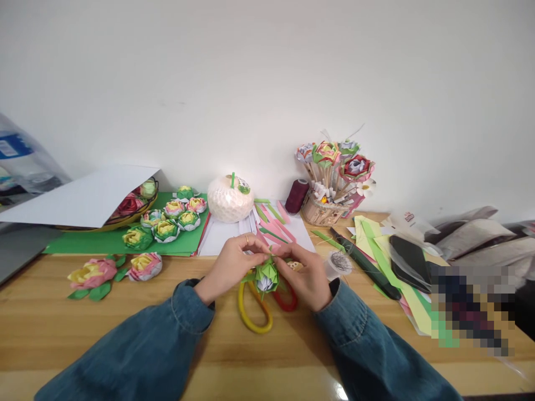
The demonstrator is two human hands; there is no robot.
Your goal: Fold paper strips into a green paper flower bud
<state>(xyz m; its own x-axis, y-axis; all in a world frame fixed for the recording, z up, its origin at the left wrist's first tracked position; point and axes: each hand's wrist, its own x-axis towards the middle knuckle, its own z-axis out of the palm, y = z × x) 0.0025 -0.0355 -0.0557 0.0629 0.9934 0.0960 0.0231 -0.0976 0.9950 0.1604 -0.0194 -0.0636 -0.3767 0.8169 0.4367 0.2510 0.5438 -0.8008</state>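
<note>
In the middle of the head view, my left hand and my right hand meet at a folded paper flower, green outside with a white centre. Both hands pinch at its upper edge, thumbs and forefingers nearly touching; the exact spot gripped is partly hidden by the fingers. The flower hangs just below the fingertips. Under it lie scissors with a yellow handle loop and a red loop, their blades hidden. A clear tub of thin wires or pins stands right beside my right hand.
Finished paper flowers sit on green paper at left, with two more nearer. Behind are a foam-wrapped round object, paper strips, a thread spool and a flower basket. A dark cutter and a phone lie right.
</note>
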